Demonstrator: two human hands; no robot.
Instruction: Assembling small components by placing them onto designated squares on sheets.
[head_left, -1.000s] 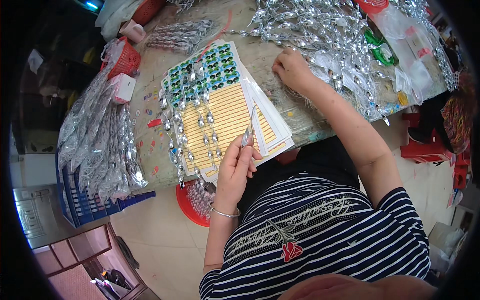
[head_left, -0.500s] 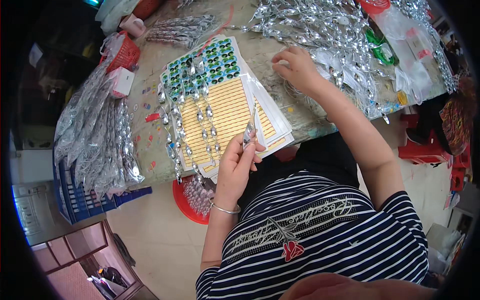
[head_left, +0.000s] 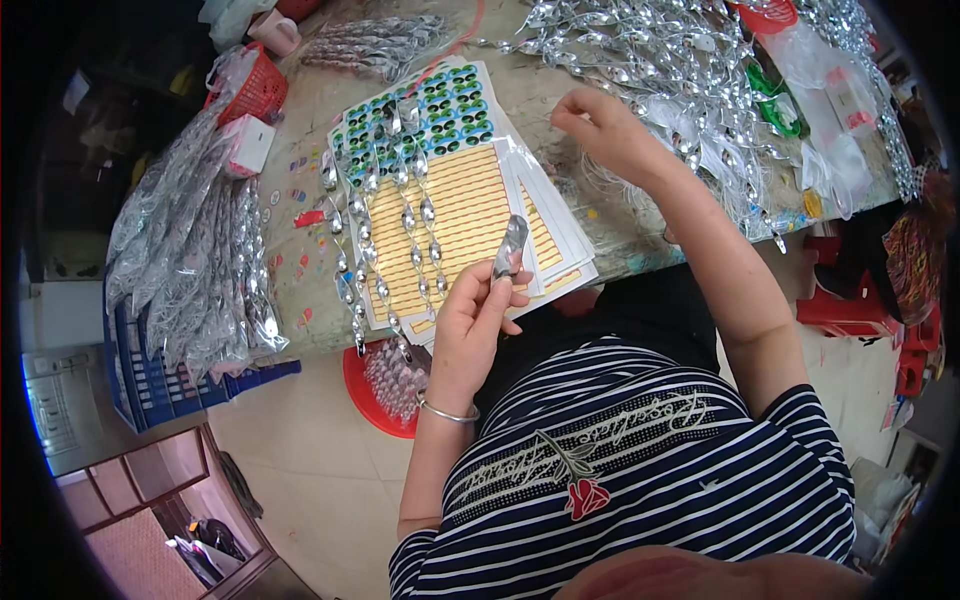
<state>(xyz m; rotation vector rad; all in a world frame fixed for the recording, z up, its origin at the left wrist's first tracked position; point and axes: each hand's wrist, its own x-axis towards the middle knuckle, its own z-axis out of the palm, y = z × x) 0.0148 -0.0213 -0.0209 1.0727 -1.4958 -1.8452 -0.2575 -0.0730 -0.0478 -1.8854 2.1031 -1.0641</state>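
Observation:
Between thumb and fingers, my left hand [head_left: 473, 315] pinches a short, shiny silver strip [head_left: 512, 245] above the lower right of the stacked paper sheets [head_left: 545, 215]. My right hand [head_left: 608, 132] is closed in a pinch beside a tangle of white strings [head_left: 612, 188]; anything in its fingertips is too small to make out. The top sheets show yellow wavy rows [head_left: 465, 190] and green-and-blue oval stickers [head_left: 460, 108]. Several twisted silver strands [head_left: 409, 215] lie over them, joined at a silver piece near the top, with their lower ends reaching the table edge.
A large pile of silver twisted strands [head_left: 640, 55] covers the back right. Bagged silver strands [head_left: 190, 240] hang off the left edge above a blue crate [head_left: 150, 400]. A red basket [head_left: 260, 85] and white box [head_left: 248, 146] stand left. Below the table is a red basin [head_left: 355, 390].
The silver strip in my left hand has turned, its broad face now showing upright. My right hand remains by the strings, its fingers drawn closer together. The whole view has shifted slightly.

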